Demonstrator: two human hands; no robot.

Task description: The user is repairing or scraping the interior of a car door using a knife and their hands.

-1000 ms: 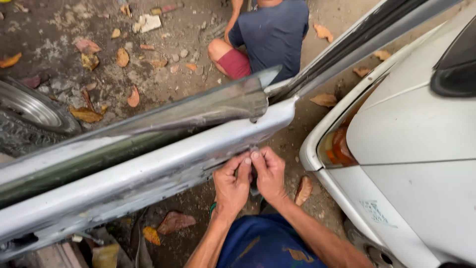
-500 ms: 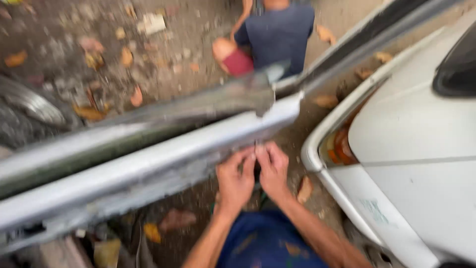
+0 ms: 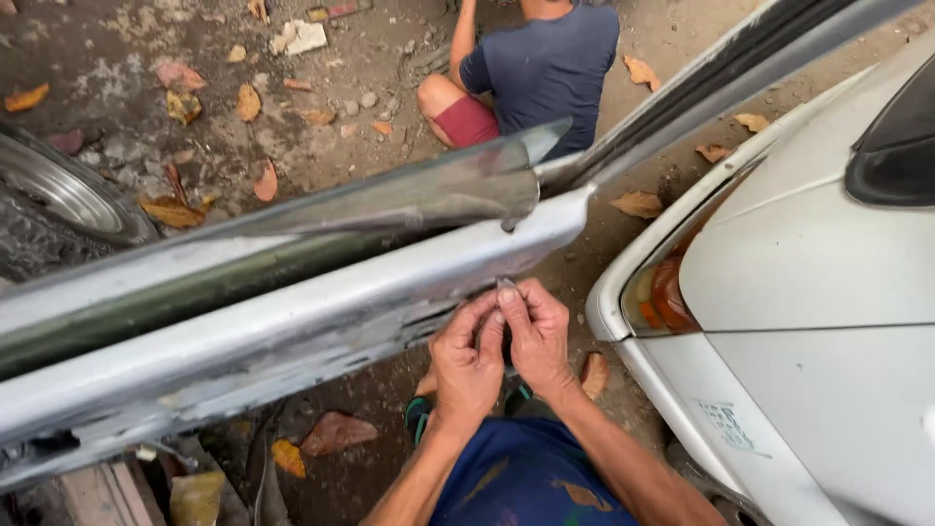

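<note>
While another person (image 3: 545,68) crouches beyond, the left hand (image 3: 467,362) and right hand (image 3: 538,336), pressed together, pinch a small grey piece (image 3: 505,284) against the silver car door's (image 3: 292,321) lower edge.

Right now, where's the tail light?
Head view, right of centre: the orange tail light sits at the white car's corner, just right of the right hand.

Left hand (image 3: 467,362): fingers curled, pressed against the lower edge of the grey metal panel (image 3: 292,321).
Right hand (image 3: 538,331): touching the left, pinching something small at the panel's edge.
Right: white car (image 3: 828,321).
Far: crouching person (image 3: 541,68).
</note>
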